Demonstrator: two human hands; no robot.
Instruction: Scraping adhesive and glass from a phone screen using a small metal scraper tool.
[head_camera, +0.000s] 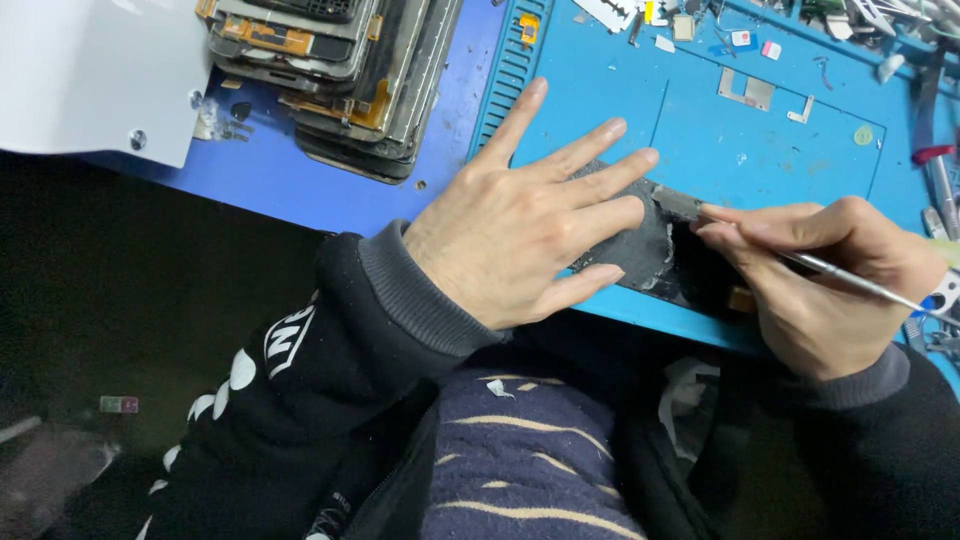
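We've got the left hand (520, 235) flat on the dark phone panel (640, 245), fingers (600, 135) spread apart and pressing down, nothing gripped. The panel lies on the blue work mat (720, 150), near the mat's front edge, which sits by the counter's (300, 180) front edge. Most of the panel is covered by our palm; the visible part looks grey and scuffed, with a darker strip toward the right.

The right hand (825, 285) holds a thin metal tool (850, 278), fingers pinched together on its shaft. The tool's flat tip touches the panel's upper right edge, just beside the left fingertips. The shaft runs off toward the right, past the wrist.

Around it:
- stack of stripped phone frames (335, 75) at the counter's back, left of the mat, tilted and overlapping
- white sheet-metal part (90, 75) at the back left corner, overhanging the counter's edge
- small metal bracket (745, 90) and an L-shaped bit (800, 110) lying on the mat behind the hands
- loose small parts (690, 25) along the mat's back edge
- red-handled tool (935, 160) at the mat's right edge

Both sleeves dark with grey cuffs.
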